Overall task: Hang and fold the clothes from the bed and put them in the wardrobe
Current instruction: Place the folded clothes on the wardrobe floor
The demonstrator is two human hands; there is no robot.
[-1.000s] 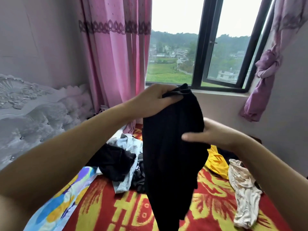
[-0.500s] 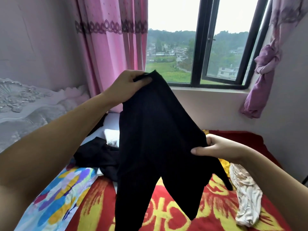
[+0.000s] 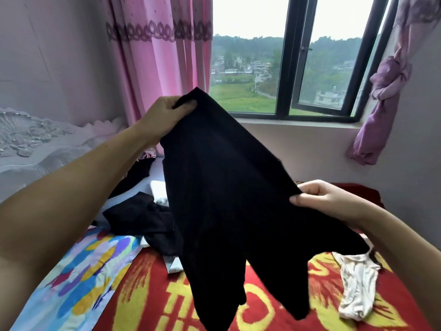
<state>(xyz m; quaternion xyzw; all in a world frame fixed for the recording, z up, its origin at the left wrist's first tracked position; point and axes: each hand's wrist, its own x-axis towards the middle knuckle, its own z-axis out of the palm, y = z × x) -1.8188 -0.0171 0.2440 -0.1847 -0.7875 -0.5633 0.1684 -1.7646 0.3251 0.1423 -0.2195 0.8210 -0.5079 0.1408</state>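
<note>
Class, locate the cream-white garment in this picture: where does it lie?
The cream-white garment lies crumpled on the red and yellow bedspread at lower right, below the right hand.

I hold one black garment (image 3: 226, 187) up in my two hands, left hand (image 3: 164, 115) and right hand (image 3: 327, 199). On the bed (image 3: 148, 295) below it I count one dark heap (image 3: 140, 218) and one cream piece (image 3: 355, 285); two curtains (image 3: 162, 56) flank one window (image 3: 284, 68).

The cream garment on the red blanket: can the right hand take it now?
Probably not yet: the right hand is pinching the black garment. The cream garment lies uncovered just below that hand.
</note>
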